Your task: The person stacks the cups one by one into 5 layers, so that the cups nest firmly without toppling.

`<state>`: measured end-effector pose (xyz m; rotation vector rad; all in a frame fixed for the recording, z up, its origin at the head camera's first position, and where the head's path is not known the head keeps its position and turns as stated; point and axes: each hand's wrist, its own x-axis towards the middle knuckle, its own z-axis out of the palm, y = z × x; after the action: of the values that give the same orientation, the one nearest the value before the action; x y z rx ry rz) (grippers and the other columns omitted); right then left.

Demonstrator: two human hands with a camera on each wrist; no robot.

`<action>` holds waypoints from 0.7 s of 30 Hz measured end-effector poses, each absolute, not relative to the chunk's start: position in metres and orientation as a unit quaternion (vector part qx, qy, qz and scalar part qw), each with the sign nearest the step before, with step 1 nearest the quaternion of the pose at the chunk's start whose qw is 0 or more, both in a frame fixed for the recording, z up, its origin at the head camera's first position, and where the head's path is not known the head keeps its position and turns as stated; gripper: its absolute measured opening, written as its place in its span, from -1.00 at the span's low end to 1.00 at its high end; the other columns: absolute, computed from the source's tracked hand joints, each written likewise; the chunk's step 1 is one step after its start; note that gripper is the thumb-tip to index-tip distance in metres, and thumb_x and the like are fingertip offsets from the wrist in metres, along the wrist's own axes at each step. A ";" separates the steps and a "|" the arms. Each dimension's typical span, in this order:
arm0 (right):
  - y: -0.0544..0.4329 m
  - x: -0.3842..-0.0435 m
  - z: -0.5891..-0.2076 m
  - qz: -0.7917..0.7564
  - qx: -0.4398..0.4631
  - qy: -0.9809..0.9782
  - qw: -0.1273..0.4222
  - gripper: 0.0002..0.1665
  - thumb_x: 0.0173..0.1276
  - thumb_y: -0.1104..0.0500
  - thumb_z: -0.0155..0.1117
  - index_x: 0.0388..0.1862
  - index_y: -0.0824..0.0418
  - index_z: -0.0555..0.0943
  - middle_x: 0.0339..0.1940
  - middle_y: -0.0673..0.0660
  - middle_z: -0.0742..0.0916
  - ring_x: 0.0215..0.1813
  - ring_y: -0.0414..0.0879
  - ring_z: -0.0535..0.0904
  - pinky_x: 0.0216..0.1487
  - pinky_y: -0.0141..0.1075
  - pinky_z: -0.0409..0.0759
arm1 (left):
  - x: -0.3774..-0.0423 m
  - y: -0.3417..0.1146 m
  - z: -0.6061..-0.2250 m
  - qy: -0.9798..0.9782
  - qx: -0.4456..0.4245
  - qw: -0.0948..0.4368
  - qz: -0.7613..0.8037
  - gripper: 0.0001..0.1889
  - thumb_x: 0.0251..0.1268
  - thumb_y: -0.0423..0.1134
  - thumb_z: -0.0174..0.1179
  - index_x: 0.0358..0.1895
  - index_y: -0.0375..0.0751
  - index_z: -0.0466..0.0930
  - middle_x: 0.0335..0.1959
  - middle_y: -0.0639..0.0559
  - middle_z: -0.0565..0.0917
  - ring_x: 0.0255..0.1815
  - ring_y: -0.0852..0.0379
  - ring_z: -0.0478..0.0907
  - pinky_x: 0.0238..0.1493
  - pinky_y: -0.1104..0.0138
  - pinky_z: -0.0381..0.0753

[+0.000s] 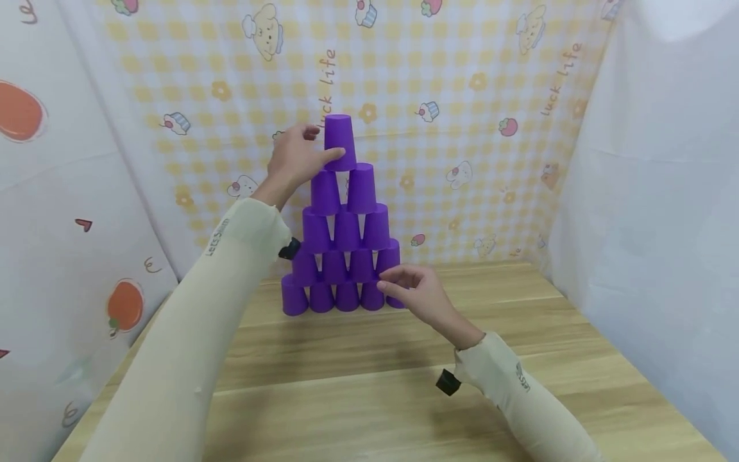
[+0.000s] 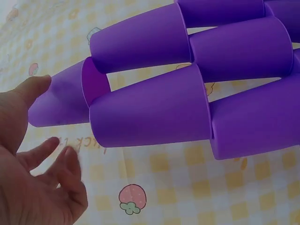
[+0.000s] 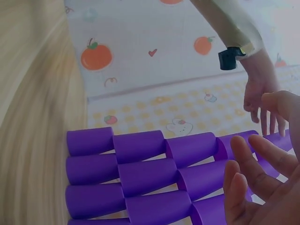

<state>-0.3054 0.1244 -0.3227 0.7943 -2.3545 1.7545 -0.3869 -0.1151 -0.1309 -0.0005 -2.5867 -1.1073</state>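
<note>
Upside-down purple cups [image 1: 347, 230] stand stacked as a five-tier pyramid, narrowing to a single top cup [image 1: 339, 131] that bridges the two under it. My left hand [image 1: 297, 154] is at that top cup, its thumb across the near side in the head view. In the left wrist view, the fingers of the left hand [image 2: 42, 159] are spread apart from the top cup [image 2: 65, 96], with a gap showing. My right hand [image 1: 418, 295] hovers by the lower right tiers, fingers loosely bent and holding nothing. It partly hides the bottom right cup [image 1: 397, 304].
The pyramid stands toward the back of a wooden table [image 1: 323, 410]. Behind it hangs a yellow checked cloth [image 1: 439, 192]; a white printed cloth [image 1: 63, 212] is on the left, a plain white one [image 1: 646, 179] on the right. Each wrist carries a small black device.
</note>
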 end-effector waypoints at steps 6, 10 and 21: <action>0.125 -0.309 -0.319 0.577 0.249 -0.776 0.050 -0.69 0.35 0.10 0.37 -0.01 0.24 0.68 -0.12 0.11 0.77 -0.11 -0.01 0.66 -0.04 -0.17 0.63 | -0.369 -0.133 -0.148 -0.883 -0.017 0.229 -0.410 -0.13 0.12 0.25 0.35 0.48 0.05 0.25 0.45 0.09 0.29 0.41 0.10 0.27 0.31 0.21 0.38; 0.128 -0.311 -0.317 0.578 0.234 -0.779 0.063 -0.61 0.33 0.07 0.40 0.08 0.19 0.66 -0.11 0.11 0.76 -0.09 0.05 0.65 -0.08 -0.15 0.63 | -0.354 -0.138 -0.176 -0.863 -0.059 0.252 -0.434 -0.13 0.12 0.17 0.41 0.47 -0.01 0.27 0.45 0.03 0.30 0.26 0.00 0.37 0.19 0.15 0.48; 0.131 -0.317 -0.313 0.592 0.227 -0.769 0.083 -0.43 0.32 0.13 0.41 0.30 0.15 0.55 -0.27 0.15 0.75 -0.23 0.00 0.69 -0.27 -0.32 0.61 | -0.313 -0.129 -0.246 -0.820 -0.133 0.224 -0.509 -0.18 0.10 0.03 0.47 0.44 -0.05 0.36 0.42 0.00 0.40 0.19 -0.15 0.50 -0.10 0.05 0.64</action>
<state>-0.3170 0.1309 -0.3134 0.6779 -2.2948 1.7687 -0.3128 -0.1287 -0.2465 -0.3683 -2.2629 -1.4058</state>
